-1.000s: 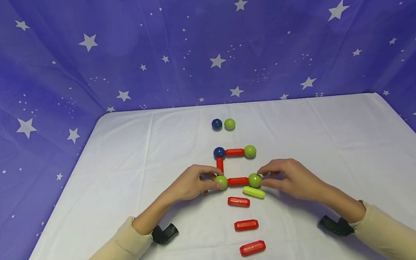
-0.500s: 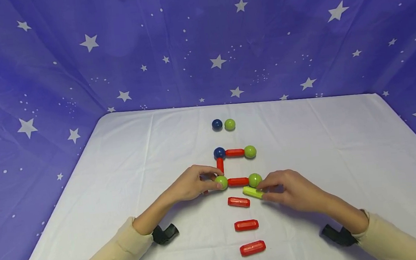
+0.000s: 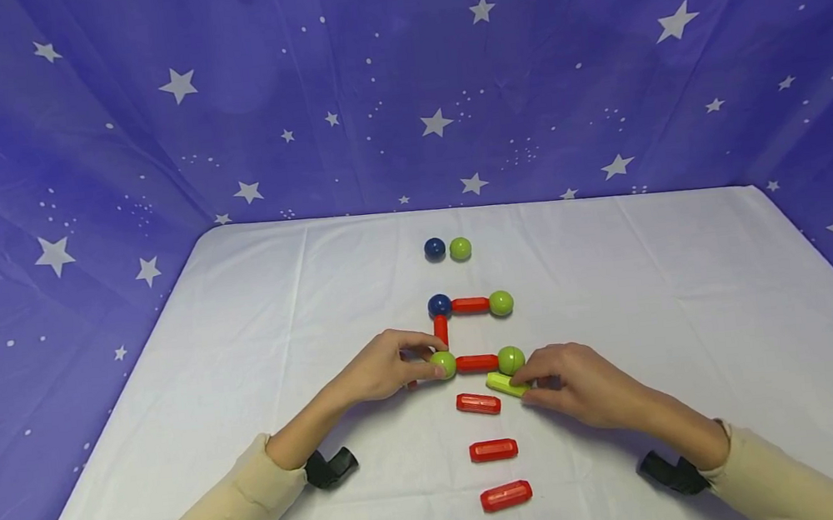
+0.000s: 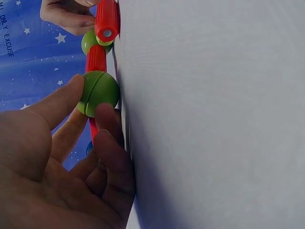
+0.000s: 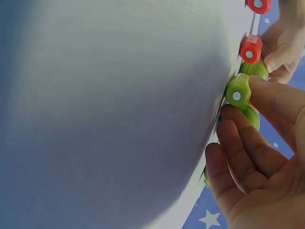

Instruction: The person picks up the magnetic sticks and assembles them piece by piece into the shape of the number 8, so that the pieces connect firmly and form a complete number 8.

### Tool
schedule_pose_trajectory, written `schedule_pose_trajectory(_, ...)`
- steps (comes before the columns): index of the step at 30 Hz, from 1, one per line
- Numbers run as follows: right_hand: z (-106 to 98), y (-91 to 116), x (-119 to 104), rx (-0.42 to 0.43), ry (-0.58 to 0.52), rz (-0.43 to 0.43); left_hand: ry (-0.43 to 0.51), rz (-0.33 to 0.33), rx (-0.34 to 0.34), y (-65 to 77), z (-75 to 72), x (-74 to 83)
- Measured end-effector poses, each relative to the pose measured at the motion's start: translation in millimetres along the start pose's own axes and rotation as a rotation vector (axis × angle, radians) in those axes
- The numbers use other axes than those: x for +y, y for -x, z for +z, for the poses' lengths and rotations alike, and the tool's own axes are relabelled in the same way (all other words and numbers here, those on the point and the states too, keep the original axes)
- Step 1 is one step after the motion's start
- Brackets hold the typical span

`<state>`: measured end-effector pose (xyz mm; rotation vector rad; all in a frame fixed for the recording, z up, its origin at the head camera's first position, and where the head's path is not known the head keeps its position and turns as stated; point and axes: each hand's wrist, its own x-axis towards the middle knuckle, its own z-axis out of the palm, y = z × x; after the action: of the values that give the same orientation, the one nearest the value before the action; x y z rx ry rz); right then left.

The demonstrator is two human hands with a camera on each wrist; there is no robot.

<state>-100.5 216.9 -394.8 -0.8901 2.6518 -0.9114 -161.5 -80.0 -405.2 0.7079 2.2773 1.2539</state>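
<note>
Under check: a green corner ball (image 3: 446, 361), pinched between thumb and fingers of the left hand (image 3: 385, 367) and joined on its right by a linking rod (image 3: 477, 364) to an outer ball (image 3: 511, 360). Found right of the corner ball, on the near side: a lime rod (image 3: 500, 382), held at one end in a narrow pinch of the right hand (image 3: 586, 382); impossible to tell whether lifted or resting on the white table (image 3: 242, 327). Judged possible: a knock to the outer ball, from too wide a swing of the right fingers; a twist at the corner ball, from any loosening of the left pinch; a stray snap onto the nearest loose rod (image 3: 478, 404), from the pale end disc (image 5: 236, 96), presumably a magnet. Behind the corner ball: a side rod (image 3: 442, 330) leading to a blue ball (image 3: 439, 306), then a far rod (image 3: 470, 305) and a second green ball (image 3: 501, 303); beyond, a loose blue ball (image 3: 434, 249) and loose green ball (image 3: 461, 248). Front right of it: three loose red rods (image 3: 493, 450), likely to crowd any low move. Left of it: a red piece (image 3: 411, 384), mostly hidden by the left hand.
</note>
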Motion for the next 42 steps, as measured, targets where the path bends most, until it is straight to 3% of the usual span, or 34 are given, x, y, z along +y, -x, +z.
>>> schedule_pose_trajectory(28, -2.0, 2.2, 6.4, -0.066, -0.1, -0.016, -0.006, 0.008, -0.001, -0.6, -1.1, -0.1)
schedule_pose_trajectory(42, 4.2, -5.0, 1.9, -0.036, -0.033, -0.037, 0.001, 0.016, 0.004, 0.2, -0.9, -0.8)
